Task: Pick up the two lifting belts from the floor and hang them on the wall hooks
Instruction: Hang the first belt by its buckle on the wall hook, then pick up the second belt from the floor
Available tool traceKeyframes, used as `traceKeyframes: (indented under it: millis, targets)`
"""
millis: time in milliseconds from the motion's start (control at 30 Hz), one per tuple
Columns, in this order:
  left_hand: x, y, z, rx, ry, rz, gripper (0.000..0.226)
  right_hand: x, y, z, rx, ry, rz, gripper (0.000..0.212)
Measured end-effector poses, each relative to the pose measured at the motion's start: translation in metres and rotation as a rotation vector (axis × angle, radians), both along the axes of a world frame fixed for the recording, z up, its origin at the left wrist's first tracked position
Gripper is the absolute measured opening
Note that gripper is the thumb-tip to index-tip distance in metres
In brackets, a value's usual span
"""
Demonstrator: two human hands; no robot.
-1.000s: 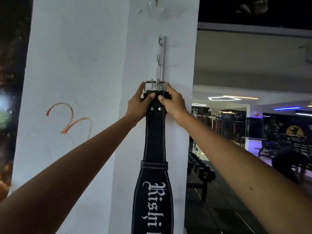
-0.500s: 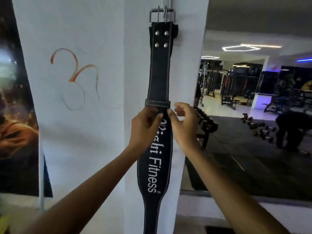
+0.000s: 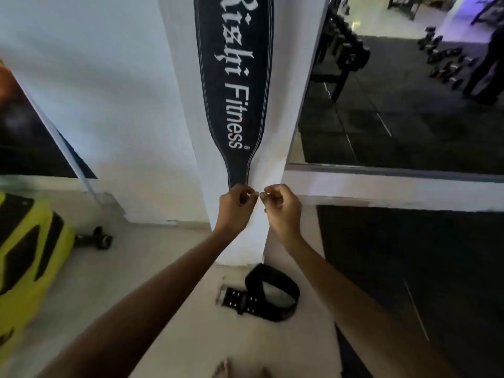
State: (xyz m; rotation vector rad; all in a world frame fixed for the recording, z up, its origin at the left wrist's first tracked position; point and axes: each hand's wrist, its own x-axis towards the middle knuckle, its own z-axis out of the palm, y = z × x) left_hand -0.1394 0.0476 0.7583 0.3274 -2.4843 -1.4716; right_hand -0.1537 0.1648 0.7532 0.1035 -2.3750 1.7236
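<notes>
Two lifting belts in view. First, the hanging belt [image 3: 236,77], black with white "Rishi Fitness" lettering, flat against the white pillar [image 3: 286,105], running from 12 o'clock down to frame centre, narrow tail end at the hands; hook out of frame. Second, the coiled belt [image 3: 266,293], black, studded, lying on the pale floor [image 3: 169,282] at 6 o'clock from the hands, just beside the pillar's base.

Left hand [image 3: 236,207] pinched on the hanging belt's tail tip. Right hand [image 3: 281,207] just beside it, fingers curled narrow; cannot tell whether touching the belt.

At 9 o'clock, a yellow-and-black object [image 3: 27,255], cut off by the frame edge; near it, one small dark dumbbell [image 3: 94,238] at the wall's foot. At 2 o'clock, several dumbbells [image 3: 444,61] scattered on dark flooring, too blurred to count. No containers visible. Coiled belt unobstructed, forearms on either side.
</notes>
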Motion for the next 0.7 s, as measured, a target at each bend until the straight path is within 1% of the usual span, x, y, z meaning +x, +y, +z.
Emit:
traceKeyframes:
  millis: [167,333,400,500,600,700]
  targets:
    - [0.020,0.000,-0.114,0.060,-0.329,0.027,0.014,0.016,0.010,-0.111,0.072,-0.196,-0.008,0.010]
    - [0.033,0.000,-0.244,0.048,-0.586,0.075,0.021,0.019,0.015,-0.241,0.123,-0.459,0.056,0.013]
    - [0.034,-0.001,-0.304,0.058,-0.668,0.117,0.021,0.015,0.016,-0.303,0.160,-0.581,0.090,0.017]
    - [0.038,0.000,-0.398,0.080,-0.799,0.159,0.022,0.016,0.017,-0.402,0.219,-0.711,0.126,0.017]
    - [0.050,0.000,-0.505,0.193,-0.934,0.226,0.023,0.028,0.017,-0.502,0.247,-0.845,0.184,0.020]
    - [0.054,-0.005,-0.613,0.274,-1.022,0.289,0.015,0.032,0.021,-0.605,0.278,-0.984,0.247,0.024]
